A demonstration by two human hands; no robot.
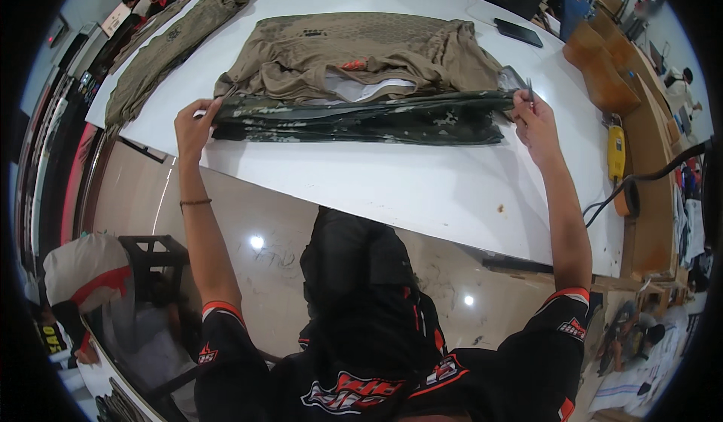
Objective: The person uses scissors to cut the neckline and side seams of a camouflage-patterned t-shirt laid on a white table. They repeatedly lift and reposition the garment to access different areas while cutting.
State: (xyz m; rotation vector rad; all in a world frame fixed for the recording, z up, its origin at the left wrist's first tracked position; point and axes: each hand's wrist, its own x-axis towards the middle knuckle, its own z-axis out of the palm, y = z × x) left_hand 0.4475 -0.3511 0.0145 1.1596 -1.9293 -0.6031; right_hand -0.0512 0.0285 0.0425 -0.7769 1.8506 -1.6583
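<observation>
A folded strip of dark green camouflage cloth [361, 123] stretches across the white table [452, 188] in front of me. At its left end, my left hand [196, 128] pinches the upper corner between thumb and fingers. The opposite upper corner is in the closed fingers of my right hand [533, 124]. A small dark pointed thing, perhaps thread snips, sticks up from that hand. Just beyond the strip lies a brown patterned shirt [361, 41] with its neckline toward me. The strip overlaps the shirt's near edge. White material shows inside the neck opening.
More brown garments [177, 53] lie on the table's far left. A black phone [518, 32] rests at the back right. Along the right edge are a brown box-like holder [602, 64], a yellow tool [616, 152] and a black cable [655, 173]. A stuffed sack [86, 271] sits at lower left.
</observation>
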